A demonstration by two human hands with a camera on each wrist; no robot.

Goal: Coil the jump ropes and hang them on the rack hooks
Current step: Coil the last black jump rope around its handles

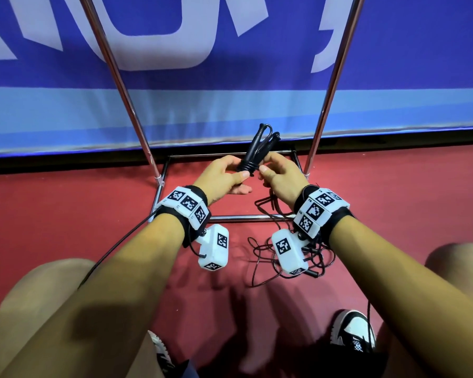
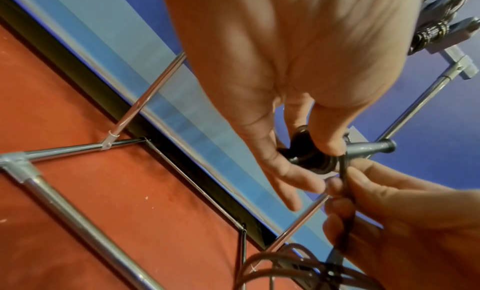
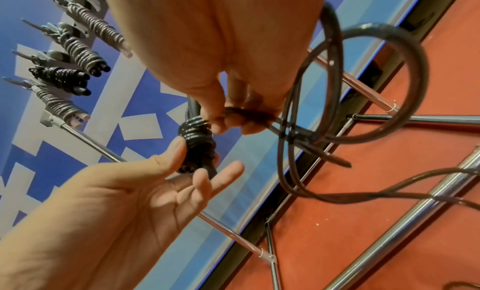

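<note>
At the centre of the head view, the left hand [image 1: 224, 175] grips the pair of black plastic jump-rope handles [image 1: 253, 155] between thumb and fingers, a few turns of cord already wound round them. Just to its right, the right hand [image 1: 279, 177] pinches the thin black rope cord [image 3: 262, 118] beside those turns. The loose remainder of the cord [image 1: 265, 257] lies tangled on the red floor [image 1: 66, 214], lower centre, by the chrome tube rack [image 1: 120, 77]. Four wound jump ropes [image 3: 78, 54] hang on hooks, upper left of the right wrist view.
</note>
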